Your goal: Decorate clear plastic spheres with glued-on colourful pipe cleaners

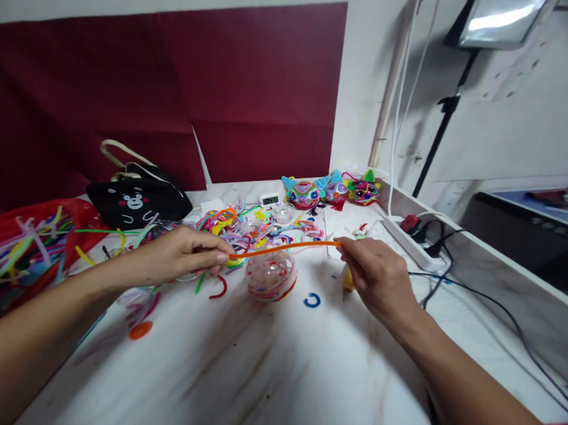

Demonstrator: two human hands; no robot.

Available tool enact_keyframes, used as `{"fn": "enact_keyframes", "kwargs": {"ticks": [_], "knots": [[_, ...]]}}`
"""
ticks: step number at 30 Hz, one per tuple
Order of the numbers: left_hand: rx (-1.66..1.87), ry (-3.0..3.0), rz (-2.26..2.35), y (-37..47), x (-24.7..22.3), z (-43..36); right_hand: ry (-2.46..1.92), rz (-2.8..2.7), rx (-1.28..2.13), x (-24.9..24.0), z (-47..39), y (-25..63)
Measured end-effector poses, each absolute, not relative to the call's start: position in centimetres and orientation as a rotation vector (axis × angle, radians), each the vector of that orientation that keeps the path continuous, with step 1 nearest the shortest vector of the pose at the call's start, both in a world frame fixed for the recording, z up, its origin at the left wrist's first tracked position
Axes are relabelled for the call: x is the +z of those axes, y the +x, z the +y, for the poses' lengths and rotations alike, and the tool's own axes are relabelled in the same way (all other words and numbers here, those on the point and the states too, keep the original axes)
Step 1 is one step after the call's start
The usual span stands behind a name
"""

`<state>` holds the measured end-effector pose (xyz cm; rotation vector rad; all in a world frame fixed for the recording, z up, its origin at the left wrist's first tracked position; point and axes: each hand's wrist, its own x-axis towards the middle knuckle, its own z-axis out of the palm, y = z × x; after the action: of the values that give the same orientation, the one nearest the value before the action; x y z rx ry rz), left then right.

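An orange pipe cleaner is stretched nearly level between my two hands. My left hand pinches its left end, and my right hand grips the right end. Just below and behind the strip, a clear plastic ball with red specks and coloured bands round its lower part rests on the table. A blue curled piece lies to the right of the ball, a red curved piece to its left. Partly hidden by my right hand is a yellow object.
Loose coloured pipe cleaners are heaped behind the ball. At left are a red bag of pipe cleaners and a black bag. Decorated balls stand at the back. A power strip with cables borders the right. An orange disc lies front left.
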<state>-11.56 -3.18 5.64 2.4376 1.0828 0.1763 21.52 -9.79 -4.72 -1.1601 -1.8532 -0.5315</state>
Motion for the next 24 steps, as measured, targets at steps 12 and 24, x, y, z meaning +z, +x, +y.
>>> {"fn": "enact_keyframes", "kwargs": {"ticks": [12,24], "knots": [[0.264,2.397,1.174,-12.4,4.3,-7.0,-1.041,-2.126,0.391,-3.9,-12.3,18.8],[0.095,2.433,0.750,-7.9,3.5,-14.5,-0.740,-2.433,0.635,-2.2,-17.5,15.2]]}}
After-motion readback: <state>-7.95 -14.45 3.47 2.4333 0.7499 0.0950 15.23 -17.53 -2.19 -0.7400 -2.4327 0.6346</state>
